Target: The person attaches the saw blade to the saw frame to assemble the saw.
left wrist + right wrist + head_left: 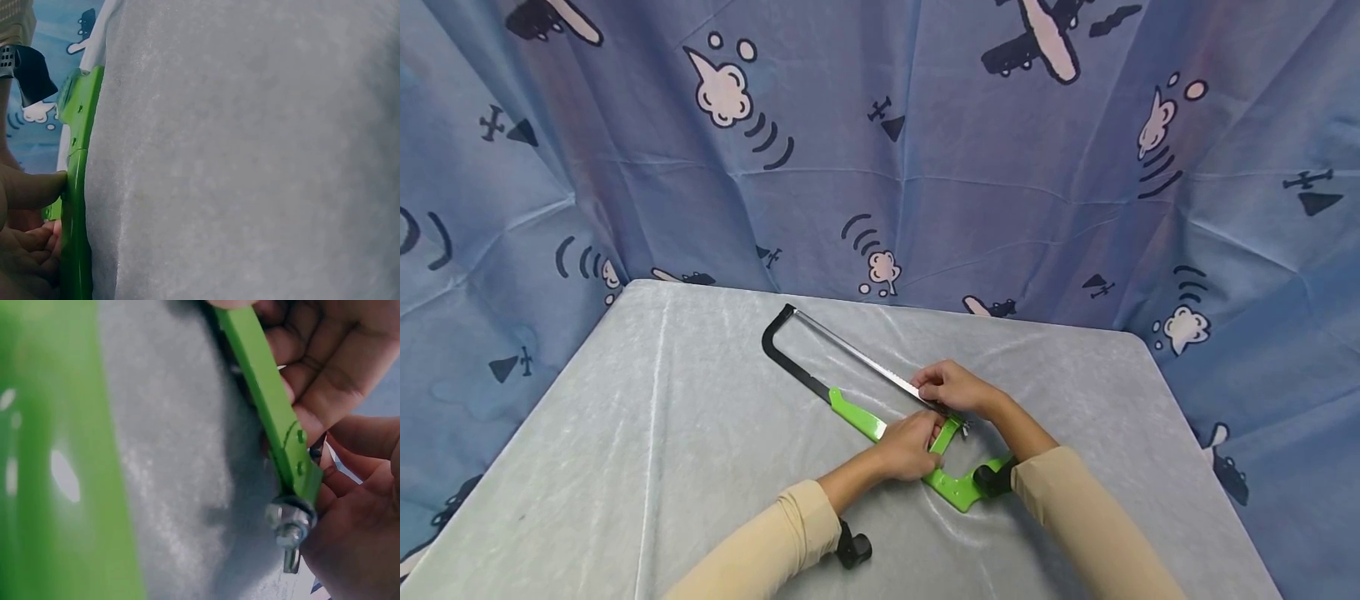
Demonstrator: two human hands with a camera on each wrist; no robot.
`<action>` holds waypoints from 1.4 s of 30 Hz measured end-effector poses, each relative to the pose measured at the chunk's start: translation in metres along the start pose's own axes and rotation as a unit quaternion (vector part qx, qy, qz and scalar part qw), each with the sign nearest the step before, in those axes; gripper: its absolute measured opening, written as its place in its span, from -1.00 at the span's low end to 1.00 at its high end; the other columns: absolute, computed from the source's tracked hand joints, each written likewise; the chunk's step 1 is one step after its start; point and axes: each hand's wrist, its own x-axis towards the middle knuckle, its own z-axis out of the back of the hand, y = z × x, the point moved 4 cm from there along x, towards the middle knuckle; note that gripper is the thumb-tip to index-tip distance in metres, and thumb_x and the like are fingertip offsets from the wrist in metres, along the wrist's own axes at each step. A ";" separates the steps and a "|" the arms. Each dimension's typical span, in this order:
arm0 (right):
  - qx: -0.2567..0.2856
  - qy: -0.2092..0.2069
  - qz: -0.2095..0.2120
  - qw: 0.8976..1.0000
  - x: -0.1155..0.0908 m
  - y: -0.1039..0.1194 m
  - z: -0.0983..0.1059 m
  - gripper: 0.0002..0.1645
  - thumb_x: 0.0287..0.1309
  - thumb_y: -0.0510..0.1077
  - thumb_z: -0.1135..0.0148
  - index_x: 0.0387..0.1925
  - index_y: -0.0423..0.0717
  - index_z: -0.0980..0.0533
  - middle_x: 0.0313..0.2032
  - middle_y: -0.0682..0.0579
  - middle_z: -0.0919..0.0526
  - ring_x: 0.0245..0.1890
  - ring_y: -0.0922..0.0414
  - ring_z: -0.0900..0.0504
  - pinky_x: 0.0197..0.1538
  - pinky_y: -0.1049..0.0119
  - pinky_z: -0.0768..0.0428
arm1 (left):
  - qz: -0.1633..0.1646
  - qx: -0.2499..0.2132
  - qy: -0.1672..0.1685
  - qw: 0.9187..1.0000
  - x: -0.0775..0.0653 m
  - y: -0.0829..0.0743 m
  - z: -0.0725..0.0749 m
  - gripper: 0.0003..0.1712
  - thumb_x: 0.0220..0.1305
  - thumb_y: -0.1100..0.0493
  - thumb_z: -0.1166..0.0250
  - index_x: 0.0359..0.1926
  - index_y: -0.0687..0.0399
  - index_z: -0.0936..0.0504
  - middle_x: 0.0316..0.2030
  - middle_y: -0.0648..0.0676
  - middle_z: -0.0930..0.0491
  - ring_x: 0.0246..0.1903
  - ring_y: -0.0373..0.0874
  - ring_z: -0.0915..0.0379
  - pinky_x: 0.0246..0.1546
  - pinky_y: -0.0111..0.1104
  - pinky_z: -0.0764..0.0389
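Note:
A hacksaw with a green handle [958,492] and a black front frame [797,372] lies slantwise on the table. Its silver blade [865,358] runs along the far side, teeth showing. My left hand [910,446] grips the green frame just ahead of the handle, thumb [37,189] against its edge. At the handle end of the blade, my right hand [958,387] pinches the blade between thumb and fingers. A metal wing nut [289,531] sits at the end of the green strut [262,381], close beside the right hand. The right wrist partly covers the handle's rear.
The table [722,500] has a pale grey, plush cover. Behind it hangs a blue curtain [820,217] with printed airplanes and clouds. Black wrist-worn devices [853,546] sit under both cuffs, the right one overlapping the saw handle in the head view.

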 end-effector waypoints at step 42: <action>-0.052 -0.070 0.041 0.995 -0.069 -0.005 0.024 -0.86 0.32 -0.31 -0.14 -0.30 -0.36 -0.56 -0.38 -0.16 -0.61 -0.36 0.07 -0.54 -0.24 0.34 -0.49 | 0.019 -0.015 0.001 1.000 0.001 0.002 -0.003 -0.57 0.05 0.20 -0.43 -0.03 0.05 -0.52 -0.36 -0.14 -0.39 -0.34 -0.34 -0.30 -0.26 -0.44 -0.34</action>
